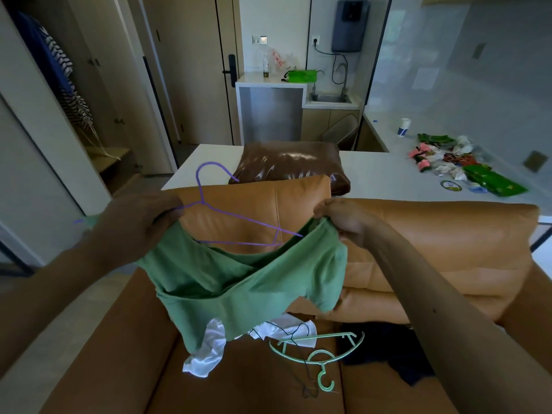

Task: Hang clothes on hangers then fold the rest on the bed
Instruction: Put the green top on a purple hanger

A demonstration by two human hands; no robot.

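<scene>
Dim indoor light, wide-angle edge warping

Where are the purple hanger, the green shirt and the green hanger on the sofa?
purple hanger (203, 201): head view, neck below the hook.
green shirt (239, 288): head view, middle of the cloth.
green hanger (316, 337): head view, its shoulder bar.

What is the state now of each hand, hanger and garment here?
left hand: grips purple hanger and green shirt
right hand: pinches shirt edge
green shirt: held open, not yet hung
purple hanger: one end inside shirt
green hanger: lying on sofa
white garment: crumpled on sofa
</scene>
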